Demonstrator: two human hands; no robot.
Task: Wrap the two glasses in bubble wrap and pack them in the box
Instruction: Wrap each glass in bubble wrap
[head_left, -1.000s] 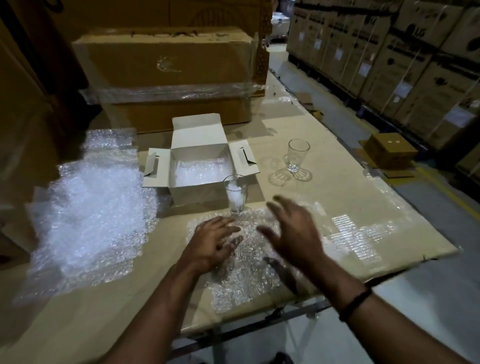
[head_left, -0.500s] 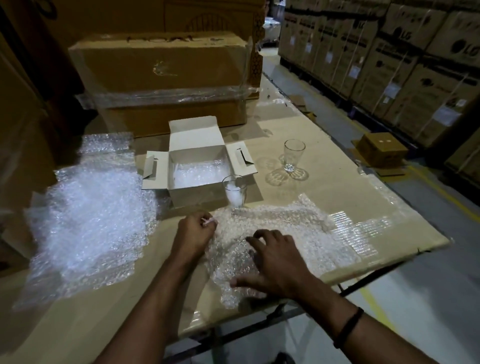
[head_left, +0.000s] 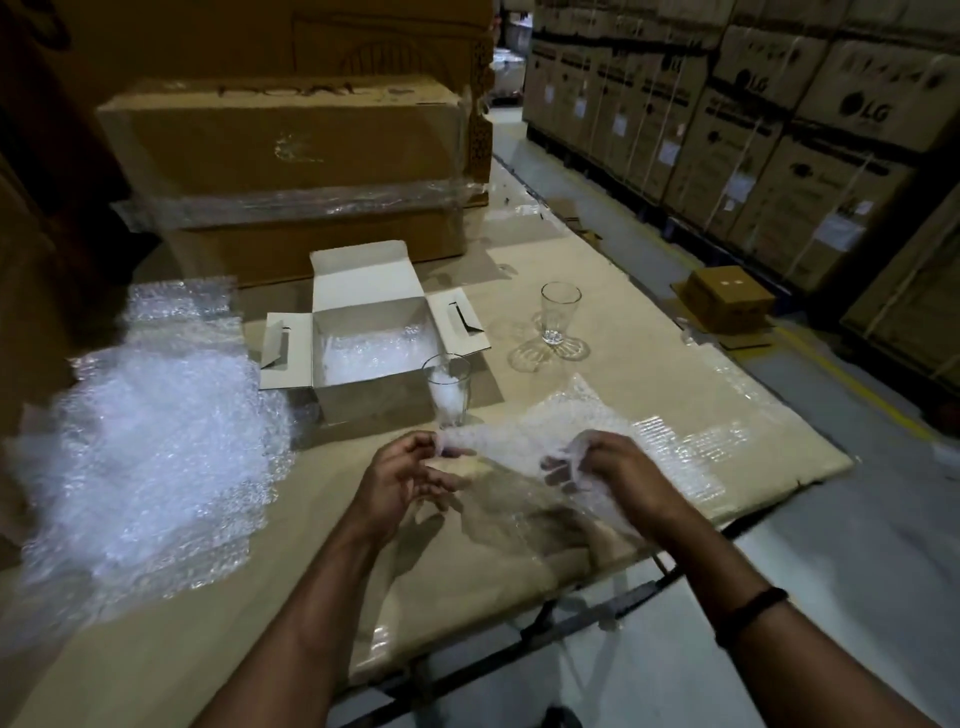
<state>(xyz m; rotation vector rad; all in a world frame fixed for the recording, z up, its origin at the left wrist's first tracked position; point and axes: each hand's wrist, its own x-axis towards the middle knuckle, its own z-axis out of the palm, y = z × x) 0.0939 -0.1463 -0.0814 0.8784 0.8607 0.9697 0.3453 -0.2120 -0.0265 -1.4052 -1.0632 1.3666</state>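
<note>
Cardboard tabletop, crinkly bubble wrap sheet, ribbed glass

White box, clear glasses, translucent bubbled wrap, tan cardboard tabletop, black wristband, perhaps rubber

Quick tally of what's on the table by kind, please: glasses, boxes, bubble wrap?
Glasses: 2, near glass stuffed with wrap, far glass empty
White box, open: 1
Big brown cartons at the back: 2
Bubble wrap: 3, pile, lining in the box, sheet held in both hands
Total: 8
</note>
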